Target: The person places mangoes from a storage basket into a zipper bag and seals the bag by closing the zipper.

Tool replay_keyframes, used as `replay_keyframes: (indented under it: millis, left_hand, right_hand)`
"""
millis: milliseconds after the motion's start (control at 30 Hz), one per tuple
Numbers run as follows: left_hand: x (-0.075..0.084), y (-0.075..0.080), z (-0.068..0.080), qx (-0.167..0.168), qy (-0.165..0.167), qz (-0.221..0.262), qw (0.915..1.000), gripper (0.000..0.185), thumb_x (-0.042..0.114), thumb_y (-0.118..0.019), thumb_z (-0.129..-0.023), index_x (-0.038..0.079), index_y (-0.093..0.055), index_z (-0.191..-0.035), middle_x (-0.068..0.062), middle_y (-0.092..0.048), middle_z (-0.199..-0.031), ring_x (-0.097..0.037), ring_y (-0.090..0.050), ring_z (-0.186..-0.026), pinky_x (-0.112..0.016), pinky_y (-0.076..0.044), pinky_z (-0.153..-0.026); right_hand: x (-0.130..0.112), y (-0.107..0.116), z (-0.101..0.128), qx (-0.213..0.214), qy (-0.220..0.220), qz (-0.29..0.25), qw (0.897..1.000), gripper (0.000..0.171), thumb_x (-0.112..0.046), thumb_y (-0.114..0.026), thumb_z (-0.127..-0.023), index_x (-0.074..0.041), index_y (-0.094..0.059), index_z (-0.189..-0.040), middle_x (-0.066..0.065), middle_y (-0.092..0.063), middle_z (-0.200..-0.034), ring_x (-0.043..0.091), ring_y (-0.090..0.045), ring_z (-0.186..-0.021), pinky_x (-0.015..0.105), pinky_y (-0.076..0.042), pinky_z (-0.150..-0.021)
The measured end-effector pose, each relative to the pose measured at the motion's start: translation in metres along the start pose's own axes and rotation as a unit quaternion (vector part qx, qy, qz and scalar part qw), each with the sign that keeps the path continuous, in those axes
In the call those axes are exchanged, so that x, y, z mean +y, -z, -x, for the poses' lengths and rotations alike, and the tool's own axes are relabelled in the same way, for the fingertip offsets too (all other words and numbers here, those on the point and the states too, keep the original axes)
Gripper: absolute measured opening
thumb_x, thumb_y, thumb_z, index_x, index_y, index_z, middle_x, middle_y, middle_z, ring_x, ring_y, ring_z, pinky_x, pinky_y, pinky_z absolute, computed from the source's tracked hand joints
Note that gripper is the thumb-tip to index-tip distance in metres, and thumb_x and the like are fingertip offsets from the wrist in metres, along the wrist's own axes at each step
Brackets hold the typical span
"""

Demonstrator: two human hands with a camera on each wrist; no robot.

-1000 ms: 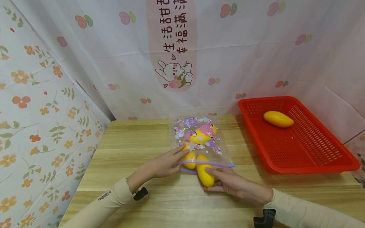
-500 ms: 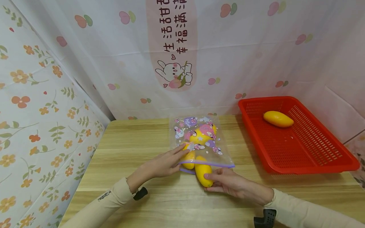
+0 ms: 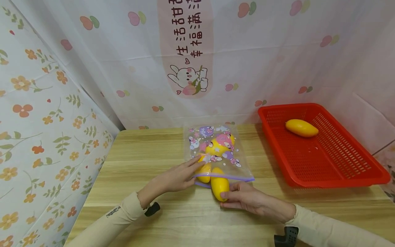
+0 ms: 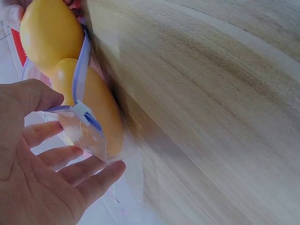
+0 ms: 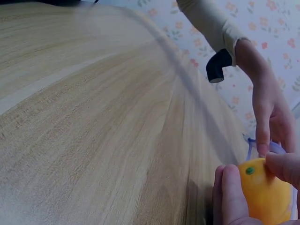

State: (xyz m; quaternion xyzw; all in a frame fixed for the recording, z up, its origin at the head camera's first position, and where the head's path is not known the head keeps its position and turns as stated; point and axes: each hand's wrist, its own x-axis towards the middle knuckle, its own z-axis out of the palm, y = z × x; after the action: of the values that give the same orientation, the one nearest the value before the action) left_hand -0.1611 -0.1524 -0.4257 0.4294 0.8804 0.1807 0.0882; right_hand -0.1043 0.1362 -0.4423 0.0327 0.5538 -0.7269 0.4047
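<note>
At the zip bag's [image 3: 216, 151] mouth, the right hand [image 3: 247, 200] grips a smooth, firm, probably slippery mango [image 3: 219, 187] by its butt end, while the left hand [image 3: 177, 178] pinches the limp rim open.

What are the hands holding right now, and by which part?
The right hand grips the near, blunt end of a yellow mango half inside the zip bag. The left hand pinches the bag's open mouth at its left corner.

bag [image 3: 216, 151] on table [image 3: 139, 212], basket [image 3: 339, 171] right, mango [image 3: 301, 127] inside
</note>
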Motion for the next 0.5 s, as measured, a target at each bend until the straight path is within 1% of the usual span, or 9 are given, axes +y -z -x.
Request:
replay_keyframes:
  millis: [233,500]
  left_hand:
    - [0.0017,0.0023,-0.0005,0.000,-0.003,0.005,1.0000,0.062,0.011,-0.061,-0.100,0.002,-0.035,-0.156,-0.023,-0.020,-0.164,-0.037,-0.043,-0.138,-0.045,-0.045,-0.106]
    - [0.0036,0.0029,-0.0010,0.003,-0.008,0.001,1.0000,0.062,0.011,-0.061,-0.100,0.001,-0.035,-0.156,-0.025,-0.021,-0.163,-0.039,-0.044,-0.137,-0.046,-0.046,-0.104]
  right_hand:
    - [0.0008,0.0020,-0.0008,0.003,-0.008,0.007,1.000,0.036,-0.009,-0.066,-0.100,0.018,-0.054,-0.122,0.026,-0.064,-0.111,0.033,-0.070,-0.100,0.040,-0.054,-0.092]
    - [0.0033,0.0037,-0.0006,-0.004,-0.006,0.015,1.000,0.037,-0.013,-0.064,-0.101,0.017,-0.056,-0.121,0.028,-0.068,-0.109,0.031,-0.071,-0.099,0.041,-0.054,-0.092]
